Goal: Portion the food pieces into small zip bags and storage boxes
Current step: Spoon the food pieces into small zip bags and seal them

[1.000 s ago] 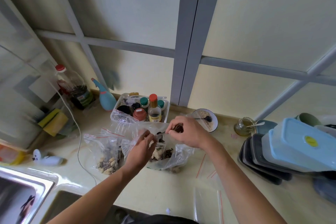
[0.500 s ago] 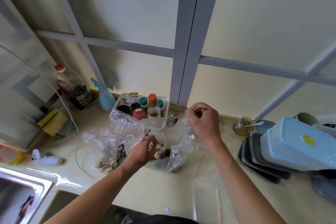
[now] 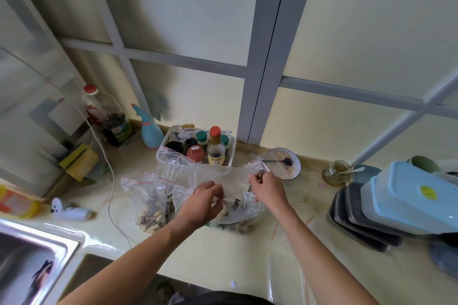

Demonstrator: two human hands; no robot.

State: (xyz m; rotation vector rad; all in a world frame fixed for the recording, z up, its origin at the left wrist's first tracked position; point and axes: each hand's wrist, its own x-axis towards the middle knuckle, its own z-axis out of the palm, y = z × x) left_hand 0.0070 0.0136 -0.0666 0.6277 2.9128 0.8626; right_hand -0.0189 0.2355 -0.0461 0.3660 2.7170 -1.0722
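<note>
From the head camera, we hold the open zip bag (image 3: 218,195) over the table (image 3: 223,255), just in front of the condiment basket (image 3: 195,148). Our left hand (image 3: 202,202) pinches the near lip with curled fingers; our right hand (image 3: 266,189) grips the far corner, and seemingly a spoon handle, though that is blurred. The film is thin, limp and slippery, so we judge the stiffer zip strip the best hold. A filled bag (image 3: 151,205) stands just left, storage boxes (image 3: 409,195) well to the right.
</note>
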